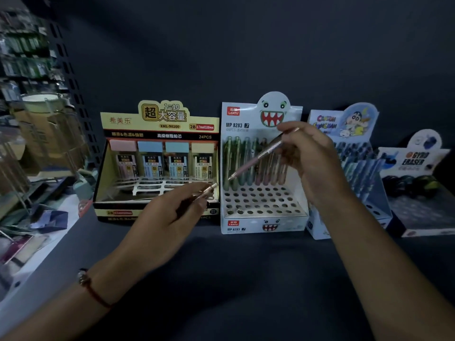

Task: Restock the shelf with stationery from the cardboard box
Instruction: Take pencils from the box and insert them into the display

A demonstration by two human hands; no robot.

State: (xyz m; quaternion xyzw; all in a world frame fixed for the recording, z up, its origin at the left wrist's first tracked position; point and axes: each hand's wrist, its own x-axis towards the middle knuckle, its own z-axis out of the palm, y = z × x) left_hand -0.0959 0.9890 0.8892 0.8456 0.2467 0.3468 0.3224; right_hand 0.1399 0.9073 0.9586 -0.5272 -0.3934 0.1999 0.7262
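Pink pencil (256, 158) pinched in R hand (310, 153) over monster display box (263, 217); L hand (170, 217) grips another pencil (205, 191).

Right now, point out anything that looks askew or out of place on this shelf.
Nothing damaged or spilled. The lead refill box holds cases only along its back row; the white tray in front looks bare.

A stationery shop: branded display boxes (262, 168) of pencils and erasers line a dark shelf (221, 279).
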